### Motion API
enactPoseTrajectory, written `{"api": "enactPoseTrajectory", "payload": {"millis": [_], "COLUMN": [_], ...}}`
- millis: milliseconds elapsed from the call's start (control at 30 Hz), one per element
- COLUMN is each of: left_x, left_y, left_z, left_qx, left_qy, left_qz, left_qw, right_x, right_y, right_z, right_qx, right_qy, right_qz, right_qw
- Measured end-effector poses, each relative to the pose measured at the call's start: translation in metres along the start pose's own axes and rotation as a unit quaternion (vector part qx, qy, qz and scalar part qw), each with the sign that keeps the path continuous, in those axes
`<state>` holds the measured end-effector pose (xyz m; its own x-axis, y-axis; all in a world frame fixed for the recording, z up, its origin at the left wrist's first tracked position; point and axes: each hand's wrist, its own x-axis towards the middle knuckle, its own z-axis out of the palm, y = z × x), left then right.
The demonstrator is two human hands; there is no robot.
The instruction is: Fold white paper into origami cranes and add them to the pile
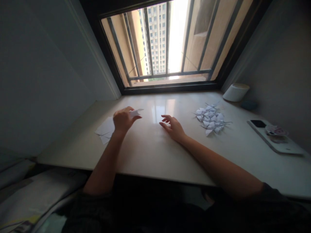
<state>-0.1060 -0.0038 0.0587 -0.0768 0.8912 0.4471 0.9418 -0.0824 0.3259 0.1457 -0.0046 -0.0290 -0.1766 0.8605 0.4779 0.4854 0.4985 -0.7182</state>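
Note:
A piece of white paper [135,113], bent or folded, is held in my left hand [123,119], thumb below and fingers above it. Beside and partly behind that wrist lie several flat sheets of white paper [105,130]. My right hand [173,128] hovers over or rests on the white sill, fingers spread apart and holding nothing. To its right sits a heap of small folded white paper pieces [211,119], some with thin pointed ends.
A white cup-like object [236,92] stands at the back right, a dark rounded item [249,104] beside it. Farther right lies a white tray-like board [274,137] carrying a phone-like dark rectangle. A barred window [170,88] rises behind the sill [150,161].

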Motion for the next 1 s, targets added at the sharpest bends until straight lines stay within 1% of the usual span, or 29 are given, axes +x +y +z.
{"api": "enactPoseTrajectory", "payload": {"millis": [33, 67, 100, 133, 167, 200, 233, 267, 300, 333, 367, 433, 500, 633, 700, 767, 900, 967, 1000], "left_x": [0.000, 0.001, 0.000, -0.001, -0.002, -0.004, -0.007, -0.010, -0.013, -0.016, -0.019, -0.023, -0.025, -0.028, -0.028, -0.028, -0.026, -0.025, -0.025], "left_y": [0.017, 0.032, 0.045, 0.057, 0.066, 0.073, 0.078, 0.082, 0.084, 0.085, 0.086, 0.086, 0.087, 0.089, 0.090, 0.090, 0.089, 0.088, 0.088], "left_z": [0.009, 0.018, 0.029, 0.041, 0.052, 0.063, 0.073, 0.081, 0.089, 0.094, 0.098, 0.101, 0.099, 0.094, 0.093, 0.092, 0.090, 0.089, 0.089], "left_qx": [-0.051, -0.116, -0.195, -0.289, -0.391, -0.479, -0.545, -0.588, -0.619, -0.640, -0.654, -0.671, -0.680, -0.686, -0.688, -0.690, -0.702, -0.700, -0.695], "left_qy": [-0.021, -0.043, -0.061, -0.083, -0.090, -0.098, -0.107, -0.125, -0.135, -0.130, -0.121, -0.117, -0.114, -0.099, -0.104, -0.123, -0.146, -0.147, -0.144], "left_qz": [0.008, 0.003, -0.015, -0.039, -0.073, -0.107, -0.143, -0.179, -0.209, -0.230, -0.241, -0.238, -0.234, -0.224, -0.217, -0.217, -0.235, -0.239, -0.241], "left_qw": [0.998, 0.992, 0.979, 0.953, 0.913, 0.866, 0.819, 0.779, 0.745, 0.722, 0.707, 0.692, 0.685, 0.685, 0.685, 0.679, 0.657, 0.656, 0.661], "right_x": [0.000, 0.000, 0.000, 0.000, 0.001, 0.001, 0.001, 0.002, 0.002, 0.003, 0.003, 0.005, 0.005, 0.005, 0.005, 0.006, 0.011, 0.013, 0.014], "right_y": [-0.002, -0.003, -0.004, -0.005, -0.005, -0.005, -0.005, -0.005, -0.005, -0.004, -0.004, -0.004, -0.003, -0.001, 0.001, 0.004, 0.009, 0.012, 0.012], "right_z": [0.000, -0.001, -0.001, -0.002, -0.002, -0.003, -0.003, -0.003, -0.003, -0.003, -0.003, -0.002, -0.001, 0.002, 0.003, 0.004, 0.004, 0.003, 0.003], "right_qx": [0.036, 0.068, 0.096, 0.118, 0.137, 0.151, 0.161, 0.171, 0.177, 0.179, 0.183, 0.190, 0.204, 0.249, 0.273, 0.296, 0.334, 0.345, 0.349], "right_qy": [0.003, 0.004, 0.006, 0.011, 0.019, 0.027, 0.035, 0.041, 0.041, 0.044, 0.049, 0.060, 0.065, 0.038, 0.030, 0.038, 0.074, 0.086, 0.090], "right_qz": [0.002, 0.007, 0.013, 0.021, 0.029, 0.035, 0.038, 0.039, 0.039, 0.041, 0.048, 0.070, 0.095, 0.132, 0.139, 0.141, 0.142, 0.143, 0.144], "right_qw": [0.999, 0.998, 0.995, 0.993, 0.990, 0.988, 0.986, 0.984, 0.983, 0.982, 0.981, 0.978, 0.972, 0.959, 0.951, 0.944, 0.929, 0.924, 0.921]}}
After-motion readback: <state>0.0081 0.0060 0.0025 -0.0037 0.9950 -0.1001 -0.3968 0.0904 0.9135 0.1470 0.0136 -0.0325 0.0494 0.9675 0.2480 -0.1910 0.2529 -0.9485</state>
